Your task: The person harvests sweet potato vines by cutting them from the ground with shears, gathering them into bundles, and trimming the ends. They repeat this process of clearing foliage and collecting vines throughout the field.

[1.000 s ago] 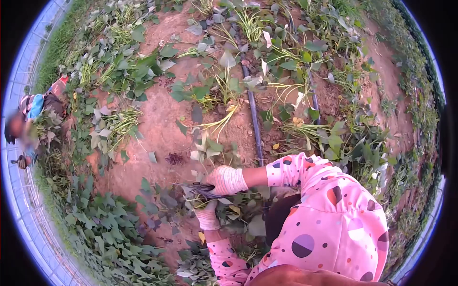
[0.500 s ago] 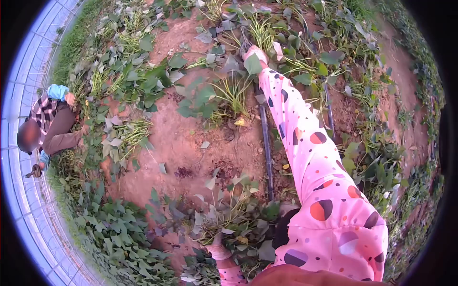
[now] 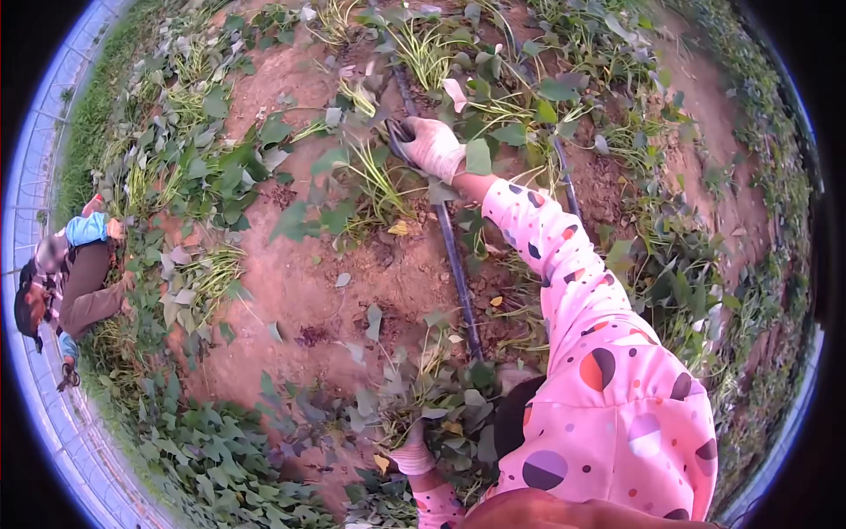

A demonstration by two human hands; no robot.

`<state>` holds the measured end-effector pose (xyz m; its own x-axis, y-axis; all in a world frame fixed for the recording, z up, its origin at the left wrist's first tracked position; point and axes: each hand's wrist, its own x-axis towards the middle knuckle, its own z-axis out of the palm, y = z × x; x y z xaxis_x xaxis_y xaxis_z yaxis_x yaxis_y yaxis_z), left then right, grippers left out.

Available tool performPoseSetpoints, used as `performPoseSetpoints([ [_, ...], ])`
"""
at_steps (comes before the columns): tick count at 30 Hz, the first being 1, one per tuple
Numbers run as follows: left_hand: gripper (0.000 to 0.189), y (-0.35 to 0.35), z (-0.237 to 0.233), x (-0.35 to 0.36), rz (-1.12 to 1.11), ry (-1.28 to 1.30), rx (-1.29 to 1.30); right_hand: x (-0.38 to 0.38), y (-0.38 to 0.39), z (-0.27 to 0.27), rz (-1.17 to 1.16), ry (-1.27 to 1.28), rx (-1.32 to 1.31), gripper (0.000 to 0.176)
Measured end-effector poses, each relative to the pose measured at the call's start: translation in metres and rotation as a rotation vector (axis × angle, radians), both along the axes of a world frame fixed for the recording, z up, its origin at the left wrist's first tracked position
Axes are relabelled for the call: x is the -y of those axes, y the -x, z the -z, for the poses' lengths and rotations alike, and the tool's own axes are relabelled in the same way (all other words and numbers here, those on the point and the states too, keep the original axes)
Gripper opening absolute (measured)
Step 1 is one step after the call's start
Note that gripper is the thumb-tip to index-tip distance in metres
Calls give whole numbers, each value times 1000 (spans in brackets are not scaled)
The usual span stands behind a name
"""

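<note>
My right hand (image 3: 434,147), in a pale glove, reaches forward over the black drip hose (image 3: 456,269). Its fingers are closed around a dark looped tool (image 3: 397,141) that looks like the handles of scissors; the blades cannot be made out. Just left of this hand stands a cut-back clump of sweet potato stems (image 3: 377,181). Low in the view my left hand (image 3: 412,454), also gloved, is closed at the base of a bunch of leafy sweet potato vines (image 3: 427,388). Leaves hide most of its fingers.
A person (image 3: 79,273) crouches at the far left, holding a dark tool (image 3: 68,376). Red soil (image 3: 300,300) lies between rows of vines. A second hose (image 3: 564,172) runs on the right. Dense leaves (image 3: 203,441) grow at lower left.
My right hand has drawn back toward me and left, from the farther clump to beside the nearer one. The left hand stays low with the vines. The view has shifted slightly.
</note>
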<state>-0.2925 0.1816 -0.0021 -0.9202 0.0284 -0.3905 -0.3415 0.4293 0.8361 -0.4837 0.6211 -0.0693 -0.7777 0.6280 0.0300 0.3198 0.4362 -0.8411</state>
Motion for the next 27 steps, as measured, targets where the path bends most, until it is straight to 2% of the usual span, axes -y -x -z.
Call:
performPoseSetpoints([
  [2, 44, 4, -8, -15, 102, 176, -180, 49, -50, -32, -122, 80, 3, 31],
  [3, 34, 1, 14, -11, 122, 384, -623, 75, -76, -54, -210, 130, 88, 31],
  [4, 34, 1, 3, -19, 128, 376, -627, 99, -101, -76, -341, 285, 126, 32],
  [5, 32, 3, -15, -33, 168, 420, -685, 118, -126, -97, -475, 298, 106, 32],
  [6, 30, 0, -31, -42, 209, 464, -745, 142, -146, -90, -564, 217, 45, 31],
  [7, 31, -10, -38, -43, 198, 428, -775, 162, -165, -94, -658, 226, 96, 31],
  [10, 33, -38, -56, -54, 122, 260, -797, 203, -213, -112, -853, 322, 100, 28],
  [11, 39, -49, -66, -50, 155, 166, -663, 205, -223, -119, -845, 314, 91, 28],
  [14, 46, -86, -69, -31, 222, 100, -752, 212, -250, -134, -933, 419, 50, 25],
  [15, 48, -98, -72, -28, 213, 12, -682, 218, -260, -134, -997, 444, -20, 24],
  [18, 50, -130, -93, -19, 187, -26, -612, 228, -280, -157, -1092, 511, -123, 21],
  [19, 48, -133, -93, -3, 260, 246, -675, 227, -287, -168, -1135, 603, -56, 21],
  [20, 48, -138, -104, 1, 254, 246, -685, 227, -292, -181, -1178, 691, 16, 21],
  [21, 45, -143, -114, 1, 216, 204, -655, 233, -290, -179, -1257, 580, -40, 24],
  [24, 40, -154, -151, 3, 66, 141, -615, 243, -294, -217, -1289, 627, -77, 30],
  [26, 32, -157, -178, 1, -15, 358, -803, 232, -302, -266, -1155, 589, -146, 33],
  [27, 28, -159, -193, 5, -122, 30, -693, 238, -291, -278, -1101, 453, -289, 31],
])
